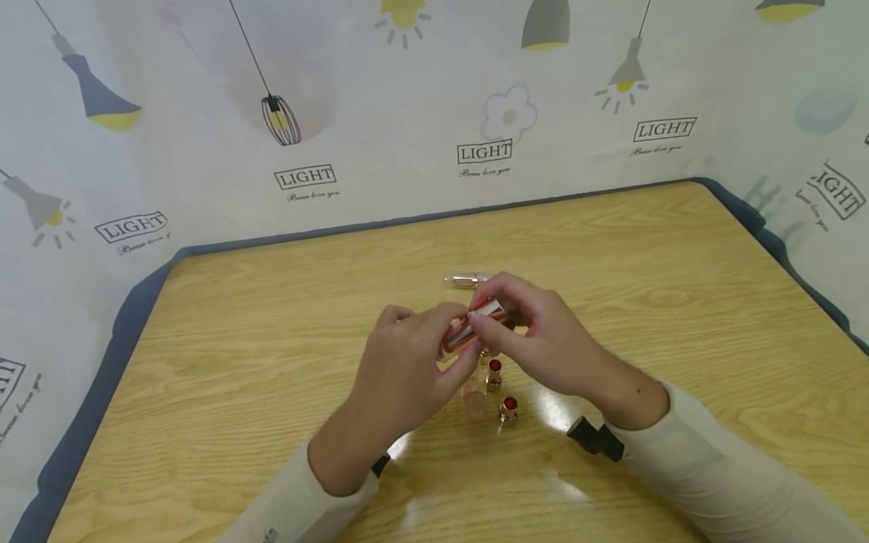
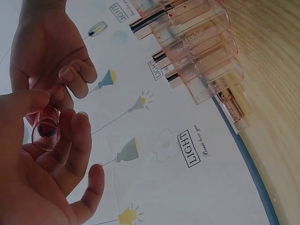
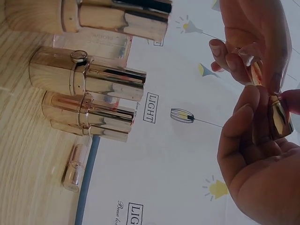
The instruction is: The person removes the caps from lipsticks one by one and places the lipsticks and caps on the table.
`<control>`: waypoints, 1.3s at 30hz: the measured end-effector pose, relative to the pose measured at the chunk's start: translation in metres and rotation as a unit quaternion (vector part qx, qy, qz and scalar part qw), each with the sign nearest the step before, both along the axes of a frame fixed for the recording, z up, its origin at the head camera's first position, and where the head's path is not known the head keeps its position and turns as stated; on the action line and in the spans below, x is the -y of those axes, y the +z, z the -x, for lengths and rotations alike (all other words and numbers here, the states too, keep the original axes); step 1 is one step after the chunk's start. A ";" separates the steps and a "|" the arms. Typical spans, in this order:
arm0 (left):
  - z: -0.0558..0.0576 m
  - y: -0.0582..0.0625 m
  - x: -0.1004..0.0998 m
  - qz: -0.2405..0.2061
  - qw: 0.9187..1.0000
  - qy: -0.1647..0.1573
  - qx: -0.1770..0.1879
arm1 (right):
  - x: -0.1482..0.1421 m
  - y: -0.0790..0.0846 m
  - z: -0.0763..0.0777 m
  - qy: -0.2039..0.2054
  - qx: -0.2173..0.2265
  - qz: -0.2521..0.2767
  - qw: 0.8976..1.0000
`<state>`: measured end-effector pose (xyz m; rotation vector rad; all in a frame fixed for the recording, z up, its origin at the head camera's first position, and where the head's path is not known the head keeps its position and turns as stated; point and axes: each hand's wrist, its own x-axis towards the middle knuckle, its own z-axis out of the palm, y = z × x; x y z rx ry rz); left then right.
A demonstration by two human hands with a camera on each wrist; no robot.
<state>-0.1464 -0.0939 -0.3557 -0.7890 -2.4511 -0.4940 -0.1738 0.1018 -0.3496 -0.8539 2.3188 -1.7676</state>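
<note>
Both hands hold one lipstick [image 1: 465, 335] together over the middle of the table. My left hand [image 1: 406, 369] grips its clear, pinkish end; a dark red tip [image 2: 47, 130] shows inside it in the left wrist view. Around the shiny gold base [image 3: 280, 117], the fingers of my right hand [image 1: 546, 343] are curled, with the thumb along its side. Fingers cover the middle of the tube. Just below the hands stand gold lipsticks with red tops [image 1: 508, 408], beside a clear cap [image 1: 474, 405].
In the right wrist view, several gold lipstick tubes [image 3: 110, 78] stand in a row. A clear and gold tube [image 1: 465, 280] lies behind the hands. Black wrist gear [image 1: 596, 439] juts from the right sleeve. A lamp-print sheet [image 1: 394, 151] borders the wooden table [image 1: 271, 332].
</note>
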 end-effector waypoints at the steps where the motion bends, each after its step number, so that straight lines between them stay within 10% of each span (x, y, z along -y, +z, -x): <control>1: 0.000 0.000 0.000 0.000 1.000 0.000 -0.001 | 0.000 0.000 0.000 0.000 -0.002 -0.001 1.000; 39: 0.002 0.005 0.003 -0.022 1.000 -0.001 -0.018 | -0.011 0.006 0.004 -0.053 -0.060 0.060 0.995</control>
